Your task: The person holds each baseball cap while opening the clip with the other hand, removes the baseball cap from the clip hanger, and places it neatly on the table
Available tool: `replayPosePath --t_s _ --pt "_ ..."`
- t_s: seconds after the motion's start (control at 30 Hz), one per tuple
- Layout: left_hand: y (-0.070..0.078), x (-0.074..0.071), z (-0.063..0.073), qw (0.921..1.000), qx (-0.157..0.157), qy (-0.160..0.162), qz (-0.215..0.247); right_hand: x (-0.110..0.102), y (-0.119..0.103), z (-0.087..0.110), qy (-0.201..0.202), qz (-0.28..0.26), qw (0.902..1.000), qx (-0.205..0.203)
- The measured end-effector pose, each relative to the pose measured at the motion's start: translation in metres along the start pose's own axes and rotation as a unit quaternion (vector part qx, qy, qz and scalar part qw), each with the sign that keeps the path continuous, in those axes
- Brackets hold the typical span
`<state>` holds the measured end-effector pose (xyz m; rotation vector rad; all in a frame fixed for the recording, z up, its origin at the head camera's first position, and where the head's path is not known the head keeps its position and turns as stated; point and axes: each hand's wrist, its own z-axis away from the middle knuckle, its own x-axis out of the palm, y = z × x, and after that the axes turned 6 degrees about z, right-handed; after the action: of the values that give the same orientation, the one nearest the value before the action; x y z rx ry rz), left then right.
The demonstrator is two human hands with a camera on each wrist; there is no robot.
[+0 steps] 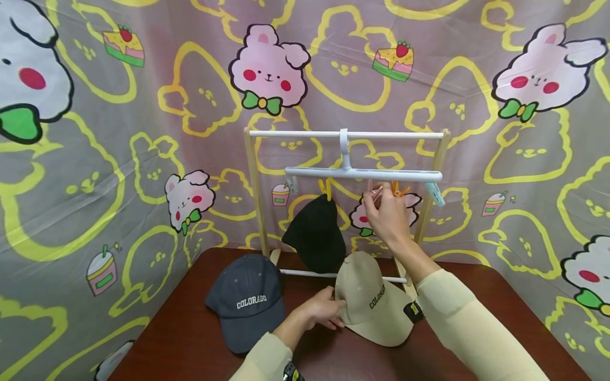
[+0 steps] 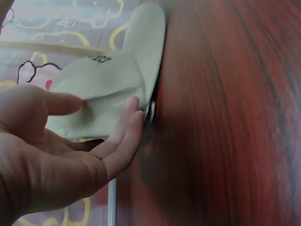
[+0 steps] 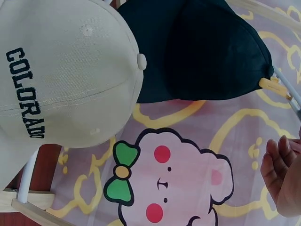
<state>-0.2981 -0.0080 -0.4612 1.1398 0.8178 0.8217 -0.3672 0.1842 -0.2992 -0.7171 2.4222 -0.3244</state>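
My left hand point(image 1: 324, 308) grips a beige baseball cap point(image 1: 359, 288) lettered in dark thread, low over the table's middle. In the left wrist view its thumb lies on the crown and its fingers point(image 2: 123, 141) reach along the lower edge. My right hand point(image 1: 389, 214) is raised under the white hanger point(image 1: 369, 174) and pinches a pink clothespin point(image 1: 376, 193) hanging from it. Left of that hand, a black cap point(image 1: 316, 233) hangs from a yellow clothespin point(image 1: 326, 189). In the right wrist view only some right-hand fingers show at the edge.
A navy cap point(image 1: 250, 301) lettered COLORADO sits on the dark red table point(image 1: 167, 338) at left. The hanger hooks over the top bar point(image 1: 295, 134) of a wooden rack point(image 1: 257, 196). An orange clothespin point(image 1: 399, 190) and a teal one point(image 1: 434, 193) hang right of the pink one.
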Motion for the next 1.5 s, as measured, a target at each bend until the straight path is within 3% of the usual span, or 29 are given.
replayPosePath --t_s 0.13,0.27,0.5,0.73,0.87,1.03,1.27,1.5 --pt "0.003 -0.014 0.006 0.9997 0.010 0.010 -0.022 -0.001 -0.001 -0.002 0.010 0.007 0.9999 -0.004" --pt "0.007 -0.032 0.013 0.9980 0.036 0.041 -0.031 -0.002 0.000 -0.001 0.007 0.014 0.9999 -0.002" --pt "0.010 -0.065 0.022 0.9919 0.088 0.091 -0.001 -0.002 0.006 0.004 -0.024 0.018 0.9994 0.015" --pt "0.026 -0.088 0.028 0.9796 0.125 0.154 0.033 -0.001 0.007 0.006 -0.036 0.023 0.9989 -0.017" --pt "0.031 -0.094 0.029 0.9707 0.153 0.176 0.057 0.000 0.003 0.007 -0.047 0.000 0.9984 -0.031" --pt "0.034 -0.098 0.028 0.9625 0.181 0.178 0.095 0.002 -0.003 0.006 -0.070 -0.034 0.9965 -0.031" --pt "0.037 -0.100 0.026 0.9605 0.176 0.180 0.119 0.005 -0.006 0.005 -0.072 -0.052 0.9957 -0.025" --pt "0.037 -0.102 0.023 0.9569 0.192 0.165 0.142 0.006 -0.008 0.003 -0.081 -0.062 0.9945 -0.024"
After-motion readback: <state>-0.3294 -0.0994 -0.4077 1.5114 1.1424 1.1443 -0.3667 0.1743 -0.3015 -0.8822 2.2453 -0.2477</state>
